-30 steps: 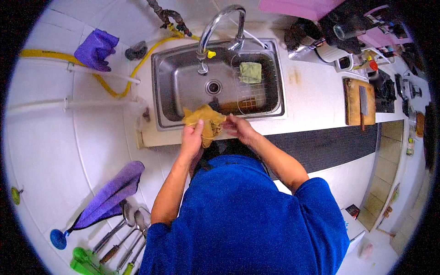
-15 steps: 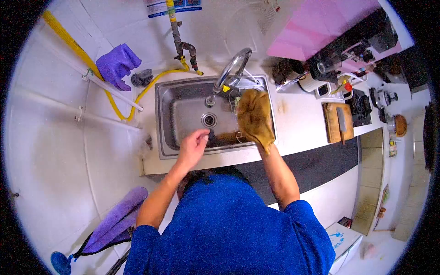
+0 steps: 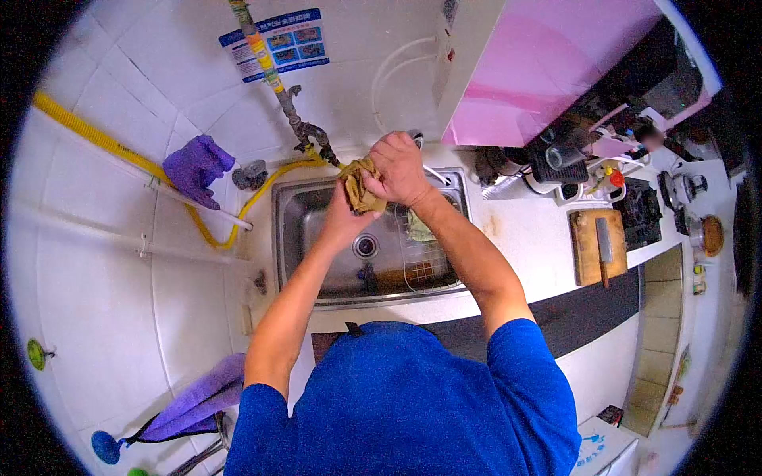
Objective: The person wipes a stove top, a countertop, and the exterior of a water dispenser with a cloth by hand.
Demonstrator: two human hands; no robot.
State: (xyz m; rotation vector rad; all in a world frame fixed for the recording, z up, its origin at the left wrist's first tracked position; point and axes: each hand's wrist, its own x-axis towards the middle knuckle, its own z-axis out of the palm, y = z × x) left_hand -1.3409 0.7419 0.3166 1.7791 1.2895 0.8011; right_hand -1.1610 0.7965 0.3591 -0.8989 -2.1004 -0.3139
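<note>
A mustard-brown cloth [image 3: 363, 187] is bunched between my two hands above the far part of the steel sink [image 3: 294, 274]. My left hand [image 3: 347, 213] grips its lower left side, fingers closed. My right hand [image 3: 402, 170] is closed over its upper right side. Most of the faucet [image 3: 417, 137] is hidden behind my right hand, and I cannot tell whether the cloth touches it. Below my hands lies the round drain [image 3: 366, 246]. A wire rack [image 3: 419, 266] with a pale green cloth [image 3: 419, 228] stands in the sink's right part.
Purple gloves [image 3: 198, 170] hang on the white pipe at the left, near a yellow hose [image 3: 103, 135]. A cutting board [image 3: 587, 246] with a knife [image 3: 605, 242] lies on the right counter, beside a stove [image 3: 639, 213]. A pink cabinet [image 3: 548, 63] juts out above.
My right hand has moved left and away from me with the cloth, which was draped over it before. My left hand has risen from the sink's near edge and now grips the cloth too.
</note>
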